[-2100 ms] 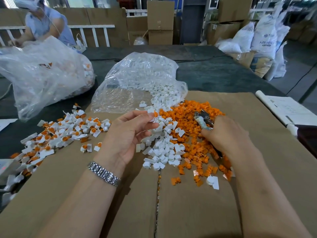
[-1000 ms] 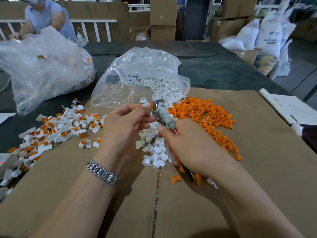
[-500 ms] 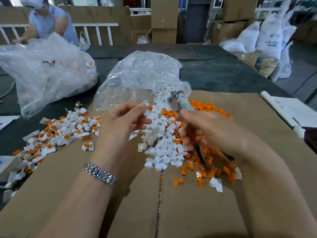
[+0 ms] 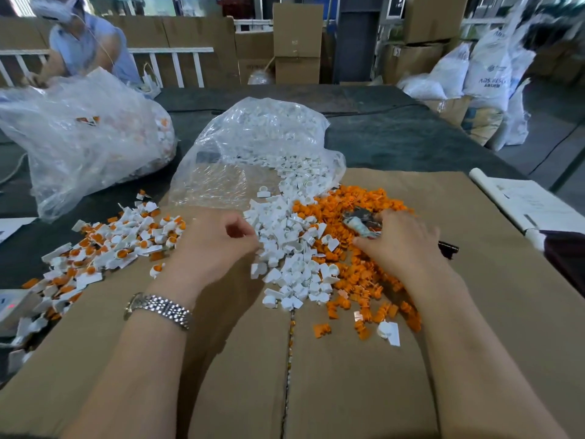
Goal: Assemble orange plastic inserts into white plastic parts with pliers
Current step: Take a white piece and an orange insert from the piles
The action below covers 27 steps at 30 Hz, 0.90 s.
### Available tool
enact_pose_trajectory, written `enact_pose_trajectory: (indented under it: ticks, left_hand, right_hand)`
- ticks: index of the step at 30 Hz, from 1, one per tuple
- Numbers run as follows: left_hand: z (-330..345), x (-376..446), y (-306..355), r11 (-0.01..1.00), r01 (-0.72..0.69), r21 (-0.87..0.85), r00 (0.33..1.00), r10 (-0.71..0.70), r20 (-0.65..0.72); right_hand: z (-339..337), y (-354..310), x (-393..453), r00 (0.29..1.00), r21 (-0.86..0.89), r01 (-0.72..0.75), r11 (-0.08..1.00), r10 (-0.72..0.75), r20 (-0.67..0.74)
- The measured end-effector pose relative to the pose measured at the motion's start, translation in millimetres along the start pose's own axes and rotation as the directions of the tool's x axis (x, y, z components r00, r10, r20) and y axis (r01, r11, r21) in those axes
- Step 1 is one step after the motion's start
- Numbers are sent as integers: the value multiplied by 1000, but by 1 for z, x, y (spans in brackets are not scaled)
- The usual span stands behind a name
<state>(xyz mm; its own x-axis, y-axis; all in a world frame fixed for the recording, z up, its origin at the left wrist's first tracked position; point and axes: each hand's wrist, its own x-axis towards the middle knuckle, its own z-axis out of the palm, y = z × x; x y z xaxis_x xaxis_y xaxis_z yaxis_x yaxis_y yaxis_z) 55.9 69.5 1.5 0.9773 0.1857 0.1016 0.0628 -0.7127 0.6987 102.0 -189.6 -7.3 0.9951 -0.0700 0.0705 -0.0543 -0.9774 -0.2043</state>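
Note:
A heap of white plastic parts (image 4: 291, 248) lies in the middle of the cardboard, with a heap of orange inserts (image 4: 351, 280) spread along its right side. My left hand (image 4: 215, 248) rests at the left edge of the white heap. Its fingers are curled in, and whether they pinch a part is hidden. My right hand (image 4: 399, 245) grips the pliers (image 4: 359, 221). The taped head of the pliers points left, low over the orange inserts. The dark handle end sticks out behind that hand.
Assembled white-and-orange pieces (image 4: 110, 242) are piled at the left. A clear bag (image 4: 253, 153) spills white parts behind the heaps, and a larger full bag (image 4: 85, 137) sits far left. Another person (image 4: 85, 42) works at the back left. Papers (image 4: 531, 204) lie on the right.
My right hand swung the pliers from the white part at my left fingertips back right and down onto the orange heap. My left hand dropped to the white heap and no longer shows the part.

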Motion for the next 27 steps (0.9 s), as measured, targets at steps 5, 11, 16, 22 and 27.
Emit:
enact_pose_trajectory:
  ticks: [5, 11, 16, 22, 27]
  left_hand:
    - [6, -6, 6, 987, 26, 156, 979, -57, 194]
    - [7, -6, 16, 976, 5, 216, 986, -41, 162]
    - [-1, -4, 15, 999, 18, 48, 995, -23, 99]
    - [5, -3, 15, 879, 91, -468, 990, -30, 136]
    - [14, -8, 17, 543, 173, -822, 965, 72, 251]
  right_hand:
    - [2, 0, 1, 999, 6, -18, 1000, 18, 35]
    - [-14, 3, -4, 998, 199, 62, 978, -63, -1]
    - [-36, 13, -13, 867, 369, 246, 896, -374, 330]
    - [-33, 8, -16, 829, 320, 338, 885, -441, 343]
    - [-20, -1, -14, 840, 268, 397, 878, -466, 279]
